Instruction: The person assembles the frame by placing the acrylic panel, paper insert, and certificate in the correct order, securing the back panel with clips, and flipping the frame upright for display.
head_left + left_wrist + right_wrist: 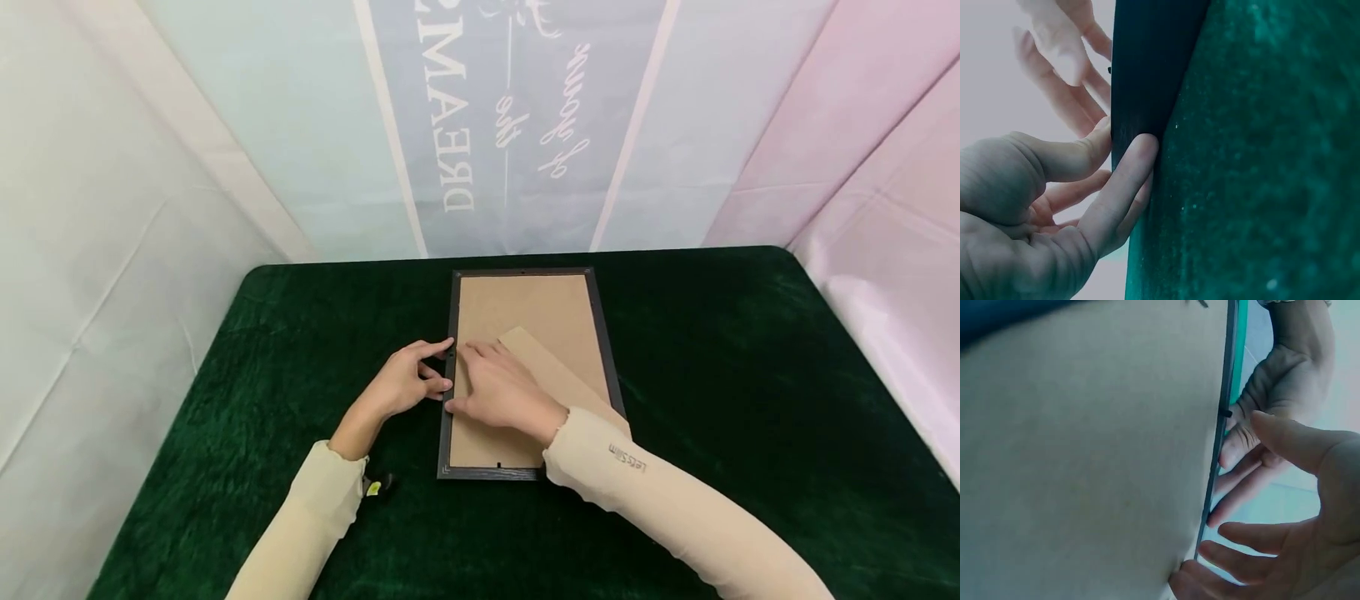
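Note:
A dark picture frame (611, 367) lies back side up, its brown backing board (525, 304) facing me. A flat tan stand leg (558, 372) slants across the board, partly under the right forearm. At the frame's left side, my left hand (401, 379) holds the edge; in the left wrist view the thumb is at the upper rim and the index finger lies along the outer side. My right hand (495, 383) reaches over the board with spread fingers, fingertips at the same left edge. In the right wrist view a small black tab (1225, 414) sits on that edge near the right thumb.
Dark green velvet cloth (750, 375) covers the table. Another small black tab (499, 465) shows at the frame's near edge. A printed curtain (517, 125) hangs behind the table, with pale cloth (97, 250) along the left side.

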A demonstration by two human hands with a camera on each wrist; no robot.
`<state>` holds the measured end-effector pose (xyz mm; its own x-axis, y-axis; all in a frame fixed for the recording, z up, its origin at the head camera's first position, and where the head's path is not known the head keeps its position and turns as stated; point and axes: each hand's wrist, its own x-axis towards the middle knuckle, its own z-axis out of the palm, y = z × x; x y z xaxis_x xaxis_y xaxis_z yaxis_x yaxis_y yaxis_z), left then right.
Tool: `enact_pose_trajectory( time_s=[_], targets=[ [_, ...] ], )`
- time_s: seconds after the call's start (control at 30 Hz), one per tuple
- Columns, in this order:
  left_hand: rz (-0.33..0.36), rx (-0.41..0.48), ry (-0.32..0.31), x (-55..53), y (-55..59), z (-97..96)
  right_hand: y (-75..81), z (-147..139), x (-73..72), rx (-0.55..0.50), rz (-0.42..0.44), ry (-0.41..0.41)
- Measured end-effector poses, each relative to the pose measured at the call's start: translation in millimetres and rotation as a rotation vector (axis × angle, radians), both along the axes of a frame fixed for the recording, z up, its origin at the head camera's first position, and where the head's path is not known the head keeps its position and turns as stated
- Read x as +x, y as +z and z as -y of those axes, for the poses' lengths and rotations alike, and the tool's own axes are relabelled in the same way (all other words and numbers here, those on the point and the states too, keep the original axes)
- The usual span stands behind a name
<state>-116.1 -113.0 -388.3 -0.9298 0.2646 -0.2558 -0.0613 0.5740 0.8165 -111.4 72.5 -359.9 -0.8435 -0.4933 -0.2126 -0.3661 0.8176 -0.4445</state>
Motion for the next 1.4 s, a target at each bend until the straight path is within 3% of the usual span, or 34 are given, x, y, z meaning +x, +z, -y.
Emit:
enact_pose_trajectory(
  time_s=[0.33, 0.77, 1.4],
  targets=[
    [0.021, -0.006, -0.01, -1.4, -0.9, -0.2, -1.1, 6.1, -5.0, 0.086, -0.01, -0.012],
    [0.024, 0.019, -0.021, -0.1, -0.9, 3.4, 8.3, 16.5, -6.8, 0.106, 0.03, -0.019],
    [0.017, 0.016, -0.027, 0.0, -0.1, 2.3, 3.5, 8.3, -7.4, 0.024, 0.05, -0.045]
  ],
)
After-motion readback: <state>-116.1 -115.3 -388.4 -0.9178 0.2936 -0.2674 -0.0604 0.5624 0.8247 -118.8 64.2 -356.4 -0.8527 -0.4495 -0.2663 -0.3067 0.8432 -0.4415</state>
